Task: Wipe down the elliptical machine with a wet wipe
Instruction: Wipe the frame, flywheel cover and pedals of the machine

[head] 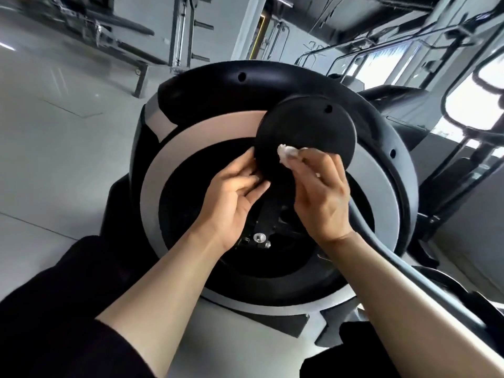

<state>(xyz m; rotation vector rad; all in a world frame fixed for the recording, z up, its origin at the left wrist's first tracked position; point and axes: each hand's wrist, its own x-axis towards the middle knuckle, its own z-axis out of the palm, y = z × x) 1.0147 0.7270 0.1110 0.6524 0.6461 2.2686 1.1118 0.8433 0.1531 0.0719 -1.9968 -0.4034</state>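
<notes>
Our forearms, bare below dark sleeves, lie nearest and reach up to the machine's round housing (272,170). Our right hand (321,195) has its fingers curled round the wipe (286,153), bunched into a small white wad that shows past the fingertips and sits against the lower edge of the black disc (305,132). Our left hand (234,200) holds nothing; its fingers are loosely bent and rest on the disc's left rim, steadying it as far as we can judge.

We expect the wipe to be light, soft and limp, and damp enough to slide easily on the glossy plastic. It will fold and roll under pressure, so we would keep it pinched behind several fingertips and press flat rather than drag one corner. We judge the disc to be stiff and smooth, and it may turn on its crank (268,214), which is why a hand on its rim makes sense. Below the disc the bolt (259,237) and the linkage look sharp-edged; the wipe could snag or tear there. A grey bar (381,246) runs off to our right, beyond the right wrist.
</notes>
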